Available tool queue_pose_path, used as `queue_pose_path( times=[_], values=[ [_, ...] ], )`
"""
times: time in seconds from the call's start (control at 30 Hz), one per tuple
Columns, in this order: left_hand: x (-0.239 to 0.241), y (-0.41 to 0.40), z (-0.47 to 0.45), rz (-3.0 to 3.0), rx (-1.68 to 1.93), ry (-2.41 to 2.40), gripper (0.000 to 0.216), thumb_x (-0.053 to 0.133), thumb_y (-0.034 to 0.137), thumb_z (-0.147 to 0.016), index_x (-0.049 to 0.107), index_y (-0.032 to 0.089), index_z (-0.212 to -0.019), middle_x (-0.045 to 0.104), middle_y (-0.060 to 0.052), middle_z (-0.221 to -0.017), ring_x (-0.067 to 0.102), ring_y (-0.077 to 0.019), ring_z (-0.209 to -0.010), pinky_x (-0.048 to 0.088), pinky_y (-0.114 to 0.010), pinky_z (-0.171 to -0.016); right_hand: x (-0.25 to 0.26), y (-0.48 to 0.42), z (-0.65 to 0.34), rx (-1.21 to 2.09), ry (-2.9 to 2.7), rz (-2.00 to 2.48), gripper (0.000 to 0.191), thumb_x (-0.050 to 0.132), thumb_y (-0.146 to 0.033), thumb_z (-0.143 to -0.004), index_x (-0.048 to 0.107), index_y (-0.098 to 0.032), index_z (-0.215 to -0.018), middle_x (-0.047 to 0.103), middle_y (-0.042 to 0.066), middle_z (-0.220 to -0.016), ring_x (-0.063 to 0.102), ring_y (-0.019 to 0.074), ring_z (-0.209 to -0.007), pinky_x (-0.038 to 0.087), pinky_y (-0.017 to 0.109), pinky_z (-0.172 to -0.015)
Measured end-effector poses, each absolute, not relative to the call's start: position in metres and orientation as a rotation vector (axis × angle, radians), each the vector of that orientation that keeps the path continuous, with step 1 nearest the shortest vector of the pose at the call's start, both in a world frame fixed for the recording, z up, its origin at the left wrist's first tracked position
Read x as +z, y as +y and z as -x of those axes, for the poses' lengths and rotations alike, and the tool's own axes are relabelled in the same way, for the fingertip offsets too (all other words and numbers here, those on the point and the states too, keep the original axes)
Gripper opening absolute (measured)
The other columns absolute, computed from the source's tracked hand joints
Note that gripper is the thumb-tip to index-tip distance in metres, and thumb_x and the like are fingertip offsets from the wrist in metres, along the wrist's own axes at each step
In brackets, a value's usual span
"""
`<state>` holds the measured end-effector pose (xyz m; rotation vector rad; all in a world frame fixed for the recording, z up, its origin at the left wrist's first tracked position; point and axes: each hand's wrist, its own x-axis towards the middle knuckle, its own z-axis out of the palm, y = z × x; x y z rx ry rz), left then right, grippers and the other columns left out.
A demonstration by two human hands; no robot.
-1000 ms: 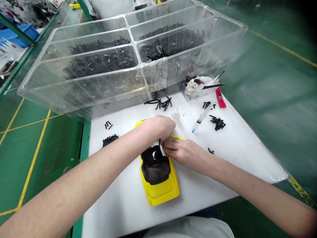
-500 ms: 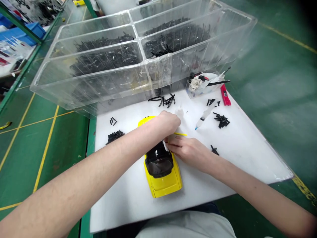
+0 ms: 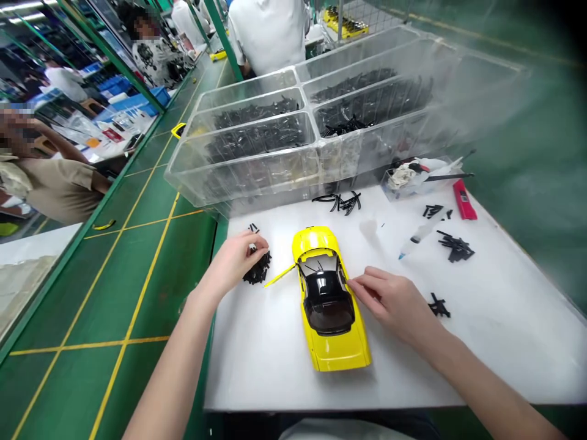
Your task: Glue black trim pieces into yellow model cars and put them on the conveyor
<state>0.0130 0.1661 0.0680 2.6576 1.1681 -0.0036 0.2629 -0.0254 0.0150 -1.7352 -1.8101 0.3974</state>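
A yellow model car body with a dark roof and windows lies on the white work board. Its left door sticks out to the side. My right hand is at the car's right flank, thumb and fingers drawn together with the tips touching the edge by the side window. Left of the car, my left hand reaches over a pile of short black strips, thumb and forefinger pinched. Whatever may be between those fingertips is too small to make out.
Behind the board stands a clear divided bin of black parts. Curved black pieces, a clear syringe-like tube with a blue tip, black strips, a red tool and a small box lie about. Other people sit beyond.
My left hand has gone from the car's right side to the black pile at left. The yellow piece jutting out on the right no longer shows; the left door now shows sticking out. The view has tilted up.
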Motion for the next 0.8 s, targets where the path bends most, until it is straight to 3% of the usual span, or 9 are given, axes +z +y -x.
queue_pose_path(
  times=[0.2, 0.33, 0.47, 0.53, 0.6, 0.7, 0.8],
  values=[
    [0.059, 0.166, -0.024, -2.856, -0.219, 0.99, 0.025, 0.05, 0.016, -0.088, 0.075, 0.02, -0.087, 0.067, -0.006, -0.1, 0.062, -0.0154, -0.07, 0.045, -0.029, -0.072, 0.011, -0.027, -0.264, 0.455, -1.669, 1.712, 0.039, 0.046, -0.034, -0.099, 0.064, -0.017, -0.07, 0.054, 0.0, -0.06, 0.051, 0.0112, -0.051, 0.039, 0.024, -0.048],
    [0.06, 0.173, -0.026, -2.958, -0.261, 0.872, 0.024, 0.052, 0.013, -0.087, 0.072, 0.019, -0.075, 0.065, -0.005, -0.092, 0.059, -0.0125, -0.063, 0.043, -0.027, -0.067, 0.01, -0.027, -0.264, 0.504, -1.584, 1.717, 0.037, 0.047, -0.036, -0.098, 0.07, -0.018, -0.075, 0.061, 0.002, -0.064, 0.053, 0.0128, -0.053, 0.041, 0.026, -0.049],
    [0.066, 0.171, -0.016, -3.031, -0.169, 0.856, 0.024, 0.049, 0.018, -0.093, 0.071, 0.019, -0.084, 0.066, -0.006, -0.099, 0.058, -0.0112, -0.062, 0.039, -0.026, -0.06, 0.013, -0.029, -0.268, 0.495, -1.459, 1.711, 0.036, 0.051, -0.039, -0.096, 0.072, -0.018, -0.076, 0.06, 0.001, -0.061, 0.048, 0.0118, -0.049, 0.038, 0.027, -0.047],
    [0.073, 0.157, -0.012, -3.054, -0.008, 0.882, 0.027, 0.044, 0.021, -0.096, 0.07, 0.02, -0.089, 0.068, -0.007, -0.1, 0.058, -0.0116, -0.063, 0.039, -0.026, -0.058, 0.022, -0.028, -0.269, 0.516, -1.363, 1.711, 0.034, 0.054, -0.041, -0.094, 0.074, -0.019, -0.077, 0.059, 0.001, -0.06, 0.046, 0.0113, -0.048, 0.036, 0.027, -0.046],
    [0.082, 0.131, -0.013, -2.991, 0.351, 0.894, 0.024, 0.048, 0.027, -0.097, 0.069, 0.02, -0.088, 0.069, -0.004, -0.084, 0.056, -0.0114, -0.06, 0.04, -0.026, -0.057, 0.037, -0.024, -0.264, 0.635, -1.259, 1.671, 0.034, 0.056, -0.043, -0.092, 0.076, -0.019, -0.08, 0.058, 0.0, -0.061, 0.045, 0.0112, -0.049, 0.035, 0.026, -0.045],
    [0.092, 0.081, -0.022, -2.7, 0.894, 0.813, 0.016, 0.064, 0.032, -0.089, 0.061, 0.021, -0.078, 0.056, 0.006, -0.054, 0.049, -0.008, -0.046, 0.039, -0.022, -0.05, 0.065, -0.012, -0.248, 1.037, -1.142, 1.451, 0.034, 0.058, -0.048, -0.09, 0.075, -0.019, -0.083, 0.056, -0.001, -0.061, 0.046, 0.0102, -0.05, 0.037, 0.024, -0.045],
    [0.095, 0.042, -0.034, -2.522, 1.081, 0.745, 0.018, 0.071, 0.023, -0.084, 0.055, 0.022, -0.075, 0.05, 0.01, -0.047, 0.044, -0.0058, -0.037, 0.036, -0.022, -0.042, 0.085, 0.0, -0.231, 1.477, -1.077, 1.163, 0.032, 0.062, -0.048, -0.087, 0.073, -0.018, -0.086, 0.056, -0.003, -0.06, 0.048, 0.0078, -0.05, 0.04, 0.021, -0.047]
  ],
)
